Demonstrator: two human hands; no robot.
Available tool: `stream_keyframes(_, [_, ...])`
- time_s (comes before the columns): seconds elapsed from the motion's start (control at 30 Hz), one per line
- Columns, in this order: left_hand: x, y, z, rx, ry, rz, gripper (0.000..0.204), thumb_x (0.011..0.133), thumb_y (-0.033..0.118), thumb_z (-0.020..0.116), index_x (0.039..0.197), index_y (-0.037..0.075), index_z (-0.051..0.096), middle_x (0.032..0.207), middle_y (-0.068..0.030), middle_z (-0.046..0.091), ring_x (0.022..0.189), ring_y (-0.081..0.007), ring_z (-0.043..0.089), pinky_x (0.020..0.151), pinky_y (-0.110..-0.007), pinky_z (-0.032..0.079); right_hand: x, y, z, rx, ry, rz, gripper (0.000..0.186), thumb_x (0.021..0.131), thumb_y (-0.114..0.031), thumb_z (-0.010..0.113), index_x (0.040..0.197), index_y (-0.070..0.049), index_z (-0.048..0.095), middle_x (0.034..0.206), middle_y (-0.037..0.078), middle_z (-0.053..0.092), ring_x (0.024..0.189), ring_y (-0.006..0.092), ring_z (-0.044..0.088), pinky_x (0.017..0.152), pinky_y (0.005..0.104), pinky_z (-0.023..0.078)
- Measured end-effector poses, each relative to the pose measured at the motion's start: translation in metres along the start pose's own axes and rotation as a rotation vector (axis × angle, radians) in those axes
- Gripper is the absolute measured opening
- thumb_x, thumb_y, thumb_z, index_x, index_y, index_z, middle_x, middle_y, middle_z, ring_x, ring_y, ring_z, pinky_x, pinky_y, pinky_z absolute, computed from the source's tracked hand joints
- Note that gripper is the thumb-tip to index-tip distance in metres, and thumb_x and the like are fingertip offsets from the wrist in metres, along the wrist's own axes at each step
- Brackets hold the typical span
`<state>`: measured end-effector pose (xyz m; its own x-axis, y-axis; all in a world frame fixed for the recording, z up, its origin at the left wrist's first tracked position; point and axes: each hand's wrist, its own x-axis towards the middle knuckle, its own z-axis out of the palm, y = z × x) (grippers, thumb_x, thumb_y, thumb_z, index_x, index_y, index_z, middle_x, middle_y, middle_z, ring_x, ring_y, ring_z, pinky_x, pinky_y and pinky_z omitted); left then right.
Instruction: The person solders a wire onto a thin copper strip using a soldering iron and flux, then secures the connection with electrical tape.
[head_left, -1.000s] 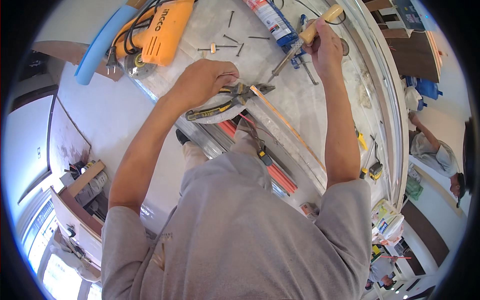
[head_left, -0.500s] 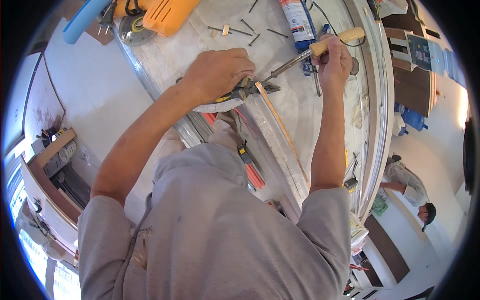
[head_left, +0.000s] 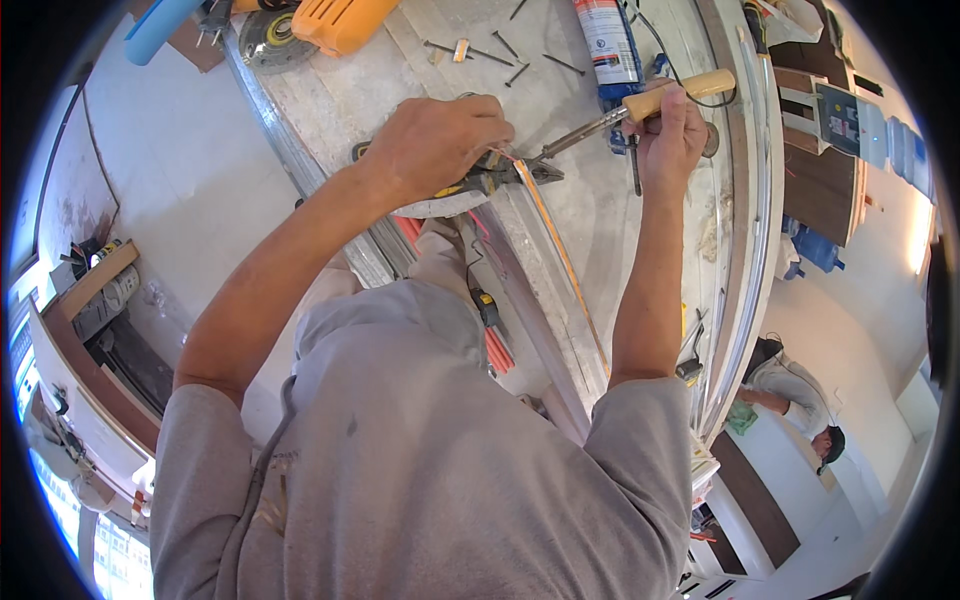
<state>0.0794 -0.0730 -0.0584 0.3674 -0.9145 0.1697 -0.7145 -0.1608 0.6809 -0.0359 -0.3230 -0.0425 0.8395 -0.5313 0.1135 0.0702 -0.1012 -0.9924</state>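
My right hand (head_left: 668,138) grips the wooden handle of a soldering iron (head_left: 688,92). The iron's metal shaft slants down-left, its tip close to the upper end of a narrow orange light strip (head_left: 566,250); whether they touch I cannot tell. A thin reddish wire (head_left: 505,153) runs to that same end from the pinched fingers of my left hand (head_left: 440,145). Under the strip's end lie black pliers (head_left: 545,173) with yellow marks, their jaws pointing right. My left hand rests over part of them. The strip stretches toward me along the pale workbench (head_left: 600,235).
Several screws (head_left: 507,46) lie at the far side near a sealant tube (head_left: 608,45). An orange power tool (head_left: 345,22) and a cutting disc (head_left: 270,45) sit far left. The iron's cord (head_left: 668,55) loops at far right. Another person (head_left: 795,388) bends over at right.
Both hands keep nearly the same pose, with the iron's tip still at the strip's end. The whole view has shifted slightly, and the other person appears a little lower and further left.
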Motion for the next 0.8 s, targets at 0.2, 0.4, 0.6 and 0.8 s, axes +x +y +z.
stream_keyframes(0.2, [-0.0019, -0.0017, 0.0004, 0.009, 0.012, 0.023, 0.023, 0.076, 0.004, 0.062, 0.097, 0.012, 0.064, 0.098, 0.0005, 0.063, 0.076, -0.0214, 0.065, 0.063, -0.032, 0.053, -0.0006, -0.0007, 0.0011, -0.005, -0.008, 0.022, 0.039, 0.098, -0.034, 0.051, 0.095, 0.005, 0.057, 0.073, 0.011, 0.060, 0.054, 0.0142, 0.053, 0.050, 0.0259, 0.045])
stream_keyframes(0.4, [-0.0026, -0.0025, 0.0024, 0.000, 0.065, 0.053, 0.018, 0.079, 0.007, 0.060, 0.095, 0.013, 0.065, 0.095, 0.0015, 0.063, 0.074, -0.0226, 0.064, 0.062, -0.034, 0.052, -0.0009, -0.0014, 0.0076, 0.039, 0.064, 0.011, 0.036, 0.097, -0.031, 0.054, 0.087, 0.003, 0.061, 0.068, 0.008, 0.062, 0.051, 0.0104, 0.053, 0.047, 0.0219, 0.036])
stream_keyframes(0.6, [-0.0020, -0.0017, 0.0022, -0.004, 0.085, 0.054, 0.014, 0.081, 0.011, 0.061, 0.094, 0.013, 0.065, 0.091, 0.0024, 0.062, 0.072, -0.0239, 0.063, 0.060, -0.037, 0.051, -0.0009, 0.0005, 0.0037, -0.038, 0.005, -0.005, 0.039, 0.098, -0.032, 0.050, 0.093, 0.005, 0.058, 0.073, 0.012, 0.061, 0.055, 0.0140, 0.054, 0.050, 0.0268, 0.046])
stream_keyframes(0.8, [-0.0027, -0.0020, 0.0024, -0.008, 0.084, 0.048, 0.015, 0.081, 0.011, 0.060, 0.095, 0.013, 0.066, 0.092, 0.0025, 0.062, 0.073, -0.0242, 0.064, 0.060, -0.037, 0.051, -0.0018, -0.0016, 0.0095, 0.025, 0.060, -0.004, 0.036, 0.097, -0.031, 0.053, 0.084, 0.002, 0.061, 0.068, 0.007, 0.062, 0.052, 0.0099, 0.054, 0.048, 0.0216, 0.036])
